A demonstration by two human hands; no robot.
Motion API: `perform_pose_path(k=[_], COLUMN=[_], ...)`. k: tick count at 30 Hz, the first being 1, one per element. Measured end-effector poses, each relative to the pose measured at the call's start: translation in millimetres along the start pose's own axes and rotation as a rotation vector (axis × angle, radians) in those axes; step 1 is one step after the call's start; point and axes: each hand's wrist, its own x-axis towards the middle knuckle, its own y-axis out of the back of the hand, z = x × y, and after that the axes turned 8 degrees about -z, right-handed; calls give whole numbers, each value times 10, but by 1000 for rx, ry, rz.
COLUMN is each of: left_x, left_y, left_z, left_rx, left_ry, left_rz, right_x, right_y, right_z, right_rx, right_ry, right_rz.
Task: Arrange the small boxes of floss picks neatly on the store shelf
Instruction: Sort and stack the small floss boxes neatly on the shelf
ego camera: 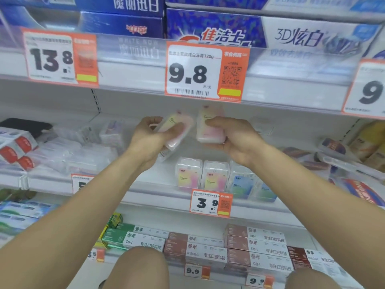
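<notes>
We face white store shelves [158, 192] in bright, even light. Orange-and-white price tags [203, 73] hang on the clear rail [129, 49] of the upper shelf, where blue toothpaste boxes [212, 28] lie. On the bottom shelf, green and brown cartons [256, 247] are stacked in rows.

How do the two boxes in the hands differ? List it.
The left-hand box leans, top tipped right; the right-hand box stands nearly upright. The left hand wraps its box from the left side, thumb across the front; the right hand grips its box from the right, cupping underneath. Both are small clear boxes with pink-yellow labels, held above the shelf.
</notes>
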Motion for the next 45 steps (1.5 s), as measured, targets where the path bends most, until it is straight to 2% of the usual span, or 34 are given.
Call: perform_pose_path(k=[2,4,7,10,12,16,18,22,29,33,39,45], left_x=[-32,-21,61,148,169,137,118,126,98,106,143,117], left_y=[-46,-48,-40,-65,-90,-64,-55,-65,-62,-50,-69,-45], left_z=[55,89,67,55,49,-74,-153,-220,-254,-249,-260,-222], left_rx=[-122,-76,-6,44,123,256,273,250,227,262,493,522], left_ry=[31,40,25,21,17,12,37,134,240,299,217,217], left_rz=[-104,-136,-103,-39,-58,-235,-293,-297,-446,-564,-568,-609], right_x=[-32,-51,-38,32,79,116,117,134,132,87,81,78], right_y=[25,56,139,231,272,331,358,395,402,377,268,190], right_z=[-8,-13,-52,-94,-120,-187,-188,-168,-150,-145,-148,-153], right_rx=[-70,-185,-454,-700,-813,-1064,-1048,-1035,-1099,-1231,-1422,-1544], right_ry=[-8,49,151,182,163,44,-20,-134,-154,-159,-147,-190], right_rz=[-3,-8,39,21,-1,-100,-166,-261,-394,-436,-442,-497])
